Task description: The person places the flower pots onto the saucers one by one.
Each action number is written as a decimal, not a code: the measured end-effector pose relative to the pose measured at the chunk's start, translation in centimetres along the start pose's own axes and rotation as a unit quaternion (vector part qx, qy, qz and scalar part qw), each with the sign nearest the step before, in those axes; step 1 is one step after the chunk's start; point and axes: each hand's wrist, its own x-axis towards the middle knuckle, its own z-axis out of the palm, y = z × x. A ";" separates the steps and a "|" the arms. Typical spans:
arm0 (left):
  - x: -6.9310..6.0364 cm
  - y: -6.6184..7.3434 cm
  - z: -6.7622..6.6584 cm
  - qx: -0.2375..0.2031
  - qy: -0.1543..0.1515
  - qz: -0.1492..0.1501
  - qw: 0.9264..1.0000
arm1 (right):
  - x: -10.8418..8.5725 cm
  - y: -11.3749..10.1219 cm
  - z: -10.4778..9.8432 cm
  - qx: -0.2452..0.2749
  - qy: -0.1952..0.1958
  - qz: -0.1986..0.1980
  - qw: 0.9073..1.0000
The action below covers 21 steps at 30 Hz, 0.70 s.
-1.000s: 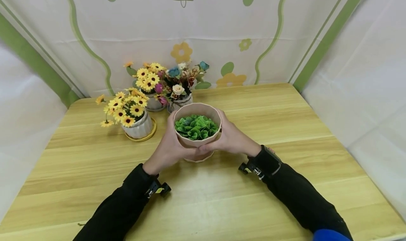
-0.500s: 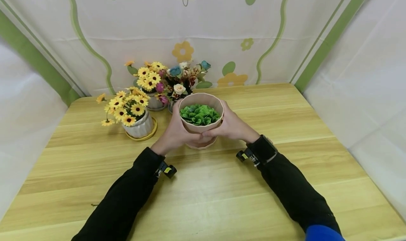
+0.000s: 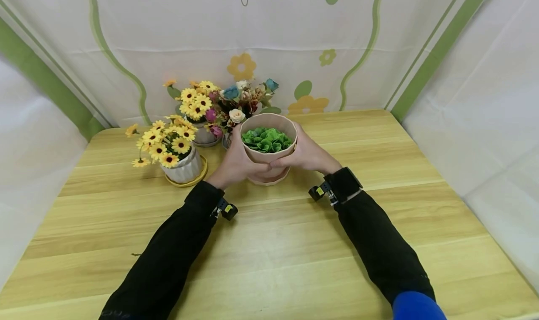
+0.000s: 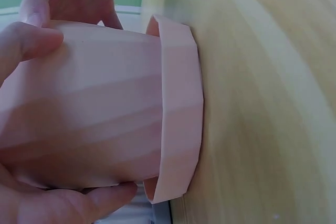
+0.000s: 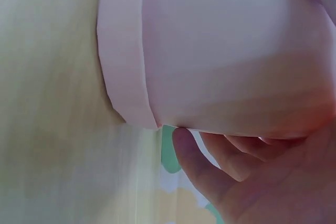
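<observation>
A pale pink flowerpot filled with green leaves stands upright between my two hands. My left hand grips its left side and my right hand its right side. The thumbs come together on the near wall, below the rim. In the left wrist view, the faceted saucer sits around the pot's base, at or very near the tabletop; I cannot tell whether it touches. The right wrist view has fingers curving along the pot wall.
Yellow daisies in a white pot stand on a yellow saucer to the left. Behind are another potted bunch of yellow flowers and a mixed bouquet, close to my left hand. A patterned curtain borders the wooden table.
Both hands have carried the flowerpot away from me across the table, slightly to the right, toward the bouquet. The grip is the same, and the other pots have stayed in place.
</observation>
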 end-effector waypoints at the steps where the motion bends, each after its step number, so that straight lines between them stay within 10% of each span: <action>1: 0.2 -0.1 0.0 0.001 0.001 0.000 1.000 | 0.0 0.0 -0.1 0.000 0.002 0.004 1.000; 21: 3.8 -0.2 0.1 -0.015 -0.022 0.006 1.000 | 1.2 1.5 -2.4 0.006 0.020 0.020 1.000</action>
